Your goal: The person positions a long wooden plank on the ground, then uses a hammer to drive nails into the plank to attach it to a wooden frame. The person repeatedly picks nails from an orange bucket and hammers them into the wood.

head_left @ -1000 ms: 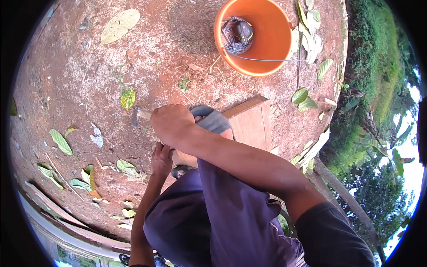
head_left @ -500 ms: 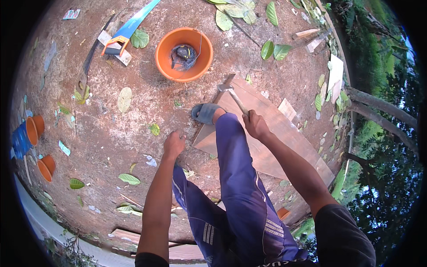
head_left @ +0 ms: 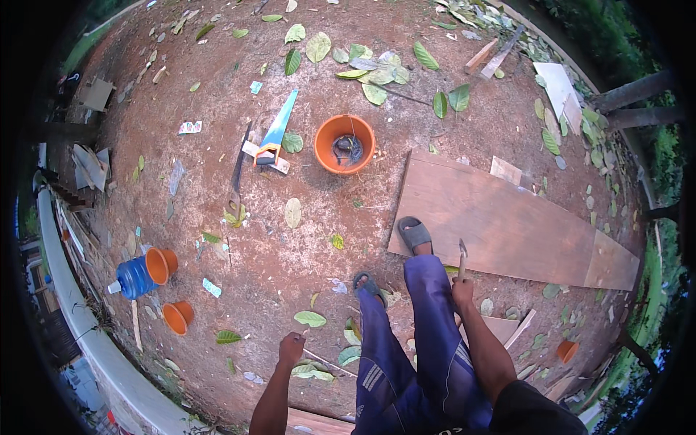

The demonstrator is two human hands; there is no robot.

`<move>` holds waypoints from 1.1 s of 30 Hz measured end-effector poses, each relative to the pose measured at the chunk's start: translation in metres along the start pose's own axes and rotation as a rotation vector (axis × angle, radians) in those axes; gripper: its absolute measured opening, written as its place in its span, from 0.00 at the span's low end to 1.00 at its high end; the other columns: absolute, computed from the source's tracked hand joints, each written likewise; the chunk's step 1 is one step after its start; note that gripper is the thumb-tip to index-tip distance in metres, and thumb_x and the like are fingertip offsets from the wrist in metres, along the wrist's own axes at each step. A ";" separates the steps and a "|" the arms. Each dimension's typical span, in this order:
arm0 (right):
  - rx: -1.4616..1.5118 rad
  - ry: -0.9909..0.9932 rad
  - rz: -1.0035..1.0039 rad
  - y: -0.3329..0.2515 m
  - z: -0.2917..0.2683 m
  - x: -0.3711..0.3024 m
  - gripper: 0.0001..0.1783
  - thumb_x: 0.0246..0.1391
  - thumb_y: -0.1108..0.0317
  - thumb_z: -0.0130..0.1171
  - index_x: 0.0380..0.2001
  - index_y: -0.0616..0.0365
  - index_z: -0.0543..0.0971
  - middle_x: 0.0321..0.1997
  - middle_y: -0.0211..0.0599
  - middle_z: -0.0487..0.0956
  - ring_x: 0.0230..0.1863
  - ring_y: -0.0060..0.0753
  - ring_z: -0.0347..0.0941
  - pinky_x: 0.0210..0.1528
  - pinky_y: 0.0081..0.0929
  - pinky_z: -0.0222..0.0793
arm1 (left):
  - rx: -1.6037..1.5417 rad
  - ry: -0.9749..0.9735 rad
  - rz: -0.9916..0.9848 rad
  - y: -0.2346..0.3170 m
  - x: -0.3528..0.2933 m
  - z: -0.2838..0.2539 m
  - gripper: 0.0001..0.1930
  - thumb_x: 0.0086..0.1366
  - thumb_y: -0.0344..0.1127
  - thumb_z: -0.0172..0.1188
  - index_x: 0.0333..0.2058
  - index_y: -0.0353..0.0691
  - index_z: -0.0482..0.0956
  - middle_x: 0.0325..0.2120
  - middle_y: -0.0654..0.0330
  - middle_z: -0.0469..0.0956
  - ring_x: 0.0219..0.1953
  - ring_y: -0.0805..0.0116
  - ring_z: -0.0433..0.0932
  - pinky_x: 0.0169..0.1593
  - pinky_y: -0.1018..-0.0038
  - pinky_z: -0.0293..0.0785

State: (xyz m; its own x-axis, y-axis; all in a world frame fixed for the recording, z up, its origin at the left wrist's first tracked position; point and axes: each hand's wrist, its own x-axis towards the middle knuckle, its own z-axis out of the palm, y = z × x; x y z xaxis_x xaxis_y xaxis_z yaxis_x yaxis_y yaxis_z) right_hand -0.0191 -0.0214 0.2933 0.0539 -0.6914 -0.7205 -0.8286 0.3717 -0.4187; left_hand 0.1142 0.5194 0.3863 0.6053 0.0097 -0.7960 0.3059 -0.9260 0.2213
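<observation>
My right hand [head_left: 462, 291] is wrapped round the handle of a hammer [head_left: 462, 255], whose head points up, above the near edge of a long brown wooden board [head_left: 500, 214]. Out over the dirt to the left is my left hand [head_left: 291, 349], its fingers curled together; whatever they may hold is too small to make out. One of my feet, in a dark sandal [head_left: 415, 233], rests on the board's left end. The other sandal [head_left: 368, 283] stands on the ground beside it.
Beyond the board stands an orange bucket [head_left: 344, 145] with dark wire-like stuff inside. Left of it lie a handsaw [head_left: 279, 127] and a machete [head_left: 239, 170]. Orange pots [head_left: 177, 317] and a blue water jug [head_left: 135, 278] sit far left. Leaves and wood scraps [head_left: 506, 170] dot the dirt.
My view has risen and widened. My right hand with the hammer has moved down, away from the board's left end. My left hand has also drawn back, still curled.
</observation>
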 end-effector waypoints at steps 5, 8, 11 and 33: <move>-0.227 -0.208 -0.186 -0.042 0.055 0.034 0.12 0.53 0.68 0.56 0.32 0.69 0.80 0.22 0.39 0.77 0.21 0.29 0.73 0.22 0.30 0.68 | 0.205 -0.164 0.016 -0.124 -0.057 0.109 0.19 0.64 0.49 0.59 0.38 0.36 0.83 0.34 0.46 0.84 0.40 0.47 0.83 0.46 0.57 0.78; -0.263 -0.317 -0.275 -0.123 0.100 0.028 0.21 0.51 0.60 0.57 0.38 0.70 0.83 0.33 0.60 0.83 0.42 0.54 0.82 0.46 0.41 0.73 | -0.205 -0.550 -0.295 -0.037 -0.072 0.165 0.29 0.73 0.57 0.45 0.40 0.32 0.80 0.33 0.43 0.82 0.35 0.44 0.82 0.44 0.54 0.78; -0.240 -0.388 -0.370 -0.192 0.160 0.020 0.22 0.52 0.62 0.57 0.44 0.71 0.81 0.41 0.64 0.82 0.48 0.58 0.80 0.52 0.42 0.72 | -0.074 -0.382 -0.203 0.103 -0.104 0.164 0.36 0.67 0.64 0.52 0.45 0.27 0.79 0.38 0.38 0.81 0.51 0.40 0.78 0.58 0.51 0.70; -0.211 -0.440 -0.233 0.056 -0.004 -0.087 0.23 0.59 0.54 0.52 0.44 0.63 0.81 0.48 0.59 0.80 0.52 0.59 0.77 0.56 0.47 0.71 | 0.180 -0.279 0.230 0.115 -0.067 0.114 0.22 0.65 0.47 0.61 0.40 0.27 0.81 0.35 0.40 0.83 0.43 0.44 0.82 0.49 0.57 0.74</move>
State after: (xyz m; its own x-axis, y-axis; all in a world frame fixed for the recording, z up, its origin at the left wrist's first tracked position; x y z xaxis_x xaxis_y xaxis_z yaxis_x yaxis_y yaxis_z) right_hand -0.0724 0.0571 0.3342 0.4401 -0.3990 -0.8045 -0.8585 0.0757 -0.5072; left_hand 0.0250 0.3687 0.4005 0.4131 -0.2849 -0.8650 0.0377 -0.9436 0.3288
